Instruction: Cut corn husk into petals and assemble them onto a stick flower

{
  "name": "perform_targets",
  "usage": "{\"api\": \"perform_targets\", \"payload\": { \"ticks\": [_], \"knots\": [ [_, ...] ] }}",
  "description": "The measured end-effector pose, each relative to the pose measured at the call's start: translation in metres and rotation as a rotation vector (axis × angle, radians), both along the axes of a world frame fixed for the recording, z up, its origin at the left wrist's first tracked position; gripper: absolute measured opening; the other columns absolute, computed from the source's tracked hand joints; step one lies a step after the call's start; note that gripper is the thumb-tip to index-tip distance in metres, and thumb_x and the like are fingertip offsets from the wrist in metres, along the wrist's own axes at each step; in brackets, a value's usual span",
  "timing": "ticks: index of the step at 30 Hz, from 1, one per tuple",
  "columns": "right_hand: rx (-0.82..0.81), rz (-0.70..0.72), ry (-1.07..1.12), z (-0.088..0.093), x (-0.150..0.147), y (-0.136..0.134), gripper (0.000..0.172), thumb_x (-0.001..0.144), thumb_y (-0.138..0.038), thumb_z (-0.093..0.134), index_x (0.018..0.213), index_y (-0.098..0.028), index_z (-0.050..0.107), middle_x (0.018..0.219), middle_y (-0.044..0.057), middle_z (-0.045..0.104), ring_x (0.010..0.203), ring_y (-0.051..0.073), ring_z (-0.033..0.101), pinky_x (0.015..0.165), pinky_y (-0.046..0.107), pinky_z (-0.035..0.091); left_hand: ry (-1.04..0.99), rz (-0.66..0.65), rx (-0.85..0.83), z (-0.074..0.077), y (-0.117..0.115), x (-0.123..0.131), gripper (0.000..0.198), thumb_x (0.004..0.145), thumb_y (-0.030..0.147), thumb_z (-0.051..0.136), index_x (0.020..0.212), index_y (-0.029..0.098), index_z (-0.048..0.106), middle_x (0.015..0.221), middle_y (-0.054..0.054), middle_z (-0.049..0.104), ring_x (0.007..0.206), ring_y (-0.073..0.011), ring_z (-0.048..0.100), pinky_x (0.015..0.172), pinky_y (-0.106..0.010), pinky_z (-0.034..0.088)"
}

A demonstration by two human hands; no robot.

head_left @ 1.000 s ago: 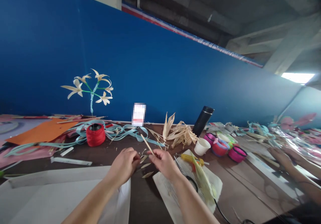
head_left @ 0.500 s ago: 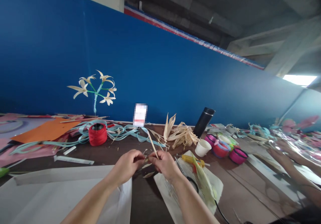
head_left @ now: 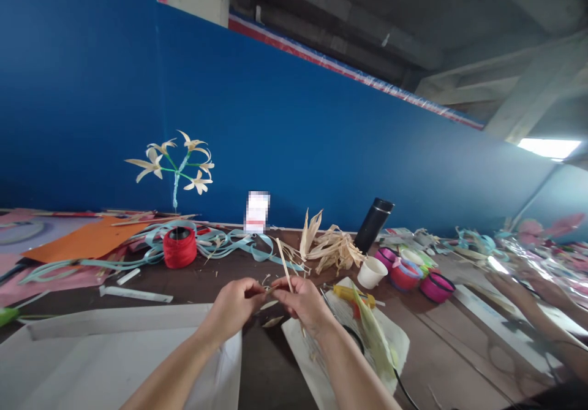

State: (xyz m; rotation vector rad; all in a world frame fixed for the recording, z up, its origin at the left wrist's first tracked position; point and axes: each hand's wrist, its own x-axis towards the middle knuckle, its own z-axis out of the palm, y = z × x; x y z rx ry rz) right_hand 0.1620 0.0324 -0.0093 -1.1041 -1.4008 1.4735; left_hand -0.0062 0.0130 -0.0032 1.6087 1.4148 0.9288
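On a brown table [head_left: 215, 270] before a blue wall, the right hand [head_left: 303, 303] pinches a thin pale husk strip [head_left: 283, 263] between closed fingers, and the strip rises up tilted. The left hand [head_left: 232, 309] pinches its lower end. A red thread spool [head_left: 179, 246] stands behind, well apart.

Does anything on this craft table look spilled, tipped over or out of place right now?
Nothing is spilled or tipped. Only loose mess: pale husk scraps lie scattered on the table by the left hand and right hand, which pinch a thin strip, and light blue ribbon sprawls tangled beside the red spool.
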Motion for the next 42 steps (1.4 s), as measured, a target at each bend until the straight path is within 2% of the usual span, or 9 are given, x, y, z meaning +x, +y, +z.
{"api": "perform_targets", "payload": {
  "ticks": [3,7,16,24,28,30,33,36,42],
  "knots": [
    [0.026,-0.020,-0.015,0.000,-0.001,-0.001,0.026,0.065,-0.032,0.068,0.082,-0.014,0.061,0.048,-0.008,0.045,0.036,0.003,0.031,0.033,0.016,0.018,-0.091,-0.006,-0.094,-0.002,0.001,0.001,0.027,0.066,0.043,0.055,0.074,0.019,0.064,0.068,-0.001,0.064,0.061,-0.0165,0.057,0.047,-0.021,0.042],
    [0.060,-0.033,-0.043,-0.001,-0.002,-0.001,0.020,0.070,-0.033,0.063,0.077,-0.014,0.061,0.041,-0.009,0.038,0.035,0.004,0.029,0.034,0.016,0.017,-0.156,-0.025,-0.116,-0.003,0.001,0.002,0.026,0.064,0.041,0.057,0.073,0.017,0.063,0.065,0.000,0.061,0.060,-0.0156,0.056,0.049,-0.022,0.045],
    [0.065,-0.039,0.004,-0.002,0.000,0.000,0.025,0.072,-0.038,0.060,0.073,-0.013,0.061,0.038,-0.009,0.035,0.034,0.004,0.024,0.035,0.018,0.013,-0.250,-0.024,-0.190,-0.004,0.003,0.000,0.035,0.063,0.046,0.059,0.081,0.016,0.065,0.069,-0.002,0.063,0.063,-0.0160,0.057,0.050,-0.024,0.046],
    [0.097,-0.086,0.057,-0.005,-0.002,0.001,0.031,0.073,-0.044,0.060,0.078,-0.013,0.062,0.048,-0.006,0.043,0.037,0.003,0.024,0.035,0.017,0.015,-0.339,0.025,-0.200,0.003,0.000,0.003,0.035,0.061,0.047,0.061,0.074,0.015,0.065,0.065,-0.002,0.063,0.059,-0.0136,0.055,0.048,-0.021,0.043],
    [0.039,-0.142,0.055,0.000,-0.004,-0.003,0.041,0.075,-0.052,0.054,0.091,-0.015,0.063,0.070,0.000,0.052,0.042,0.003,0.030,0.035,0.016,0.016,-0.394,0.096,-0.194,0.001,0.003,0.001,0.036,0.061,0.048,0.062,0.072,0.014,0.065,0.067,-0.003,0.064,0.060,-0.0129,0.056,0.049,-0.020,0.042],
    [0.009,-0.103,0.034,0.003,-0.006,-0.006,0.042,0.075,-0.052,0.054,0.092,-0.016,0.064,0.067,-0.001,0.048,0.042,0.004,0.030,0.035,0.016,0.016,-0.420,0.125,-0.195,-0.001,0.004,-0.001,0.036,0.062,0.047,0.062,0.076,0.014,0.065,0.071,-0.004,0.065,0.062,-0.0128,0.056,0.049,-0.020,0.043],
    [0.049,0.032,-0.019,0.005,-0.010,-0.009,0.038,0.076,-0.049,0.055,0.090,-0.015,0.066,0.053,-0.004,0.039,0.040,0.004,0.027,0.034,0.016,0.016,-0.435,0.147,-0.175,-0.004,0.006,-0.003,0.038,0.062,0.047,0.062,0.081,0.014,0.065,0.074,-0.005,0.066,0.066,-0.0144,0.057,0.051,-0.021,0.044],
    [0.092,0.108,-0.034,0.007,-0.013,-0.012,0.037,0.077,-0.047,0.055,0.097,-0.017,0.064,0.055,-0.004,0.046,0.038,0.004,0.032,0.033,0.016,0.018,-0.421,0.154,-0.160,-0.007,0.007,-0.003,0.041,0.061,0.049,0.062,0.081,0.014,0.064,0.070,-0.004,0.064,0.066,-0.0153,0.058,0.052,-0.022,0.046],
    [0.046,0.111,0.032,0.005,-0.013,-0.010,0.040,0.073,-0.042,0.062,0.107,-0.020,0.060,0.061,-0.003,0.053,0.036,0.003,0.033,0.033,0.015,0.017,-0.421,0.151,-0.148,-0.007,0.007,-0.001,0.040,0.062,0.051,0.061,0.076,0.014,0.064,0.067,-0.003,0.062,0.063,-0.0138,0.057,0.051,-0.021,0.046]
  ]
}}
